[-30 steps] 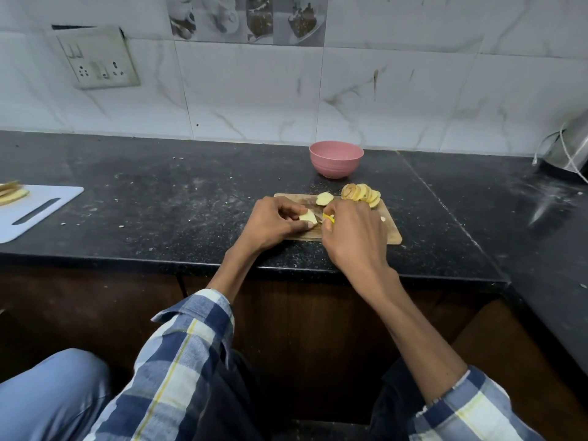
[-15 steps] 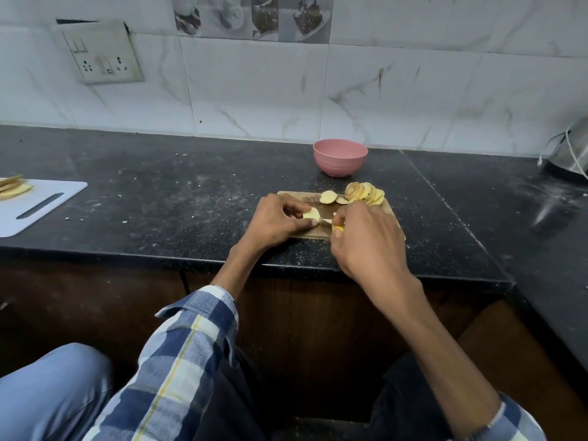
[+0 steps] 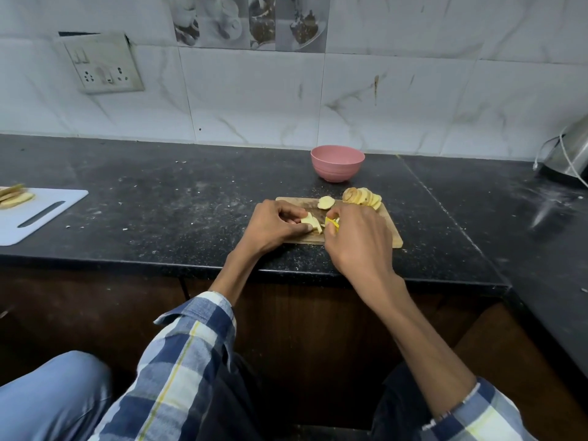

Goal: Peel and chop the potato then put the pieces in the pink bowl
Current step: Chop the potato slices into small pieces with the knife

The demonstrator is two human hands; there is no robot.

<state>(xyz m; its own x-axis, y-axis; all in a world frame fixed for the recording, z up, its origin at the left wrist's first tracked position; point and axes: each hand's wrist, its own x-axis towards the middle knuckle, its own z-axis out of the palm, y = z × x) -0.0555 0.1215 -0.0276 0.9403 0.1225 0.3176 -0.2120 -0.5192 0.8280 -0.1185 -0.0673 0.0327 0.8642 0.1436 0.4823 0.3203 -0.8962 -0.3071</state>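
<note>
Far to the left of both hands a white cutting board lay on the dark counter, with a few pale slices stacked on its far corner; on the wall above it, up and left of the hands, sat a switch plate; the left hand rested on the wooden board, its fingers curled round a pale potato piece and pinning it down; just beside it the right hand was curled round a yellow-handled tool, whose blade could not be made out; beyond the hands a single slice lay on the wood, and to its right, past the right hand's knuckles, a fanned row of slices; the pink bowl stood on the counter beyond the board, apart from it; far right, a steel vessel stood by the wall.
</note>
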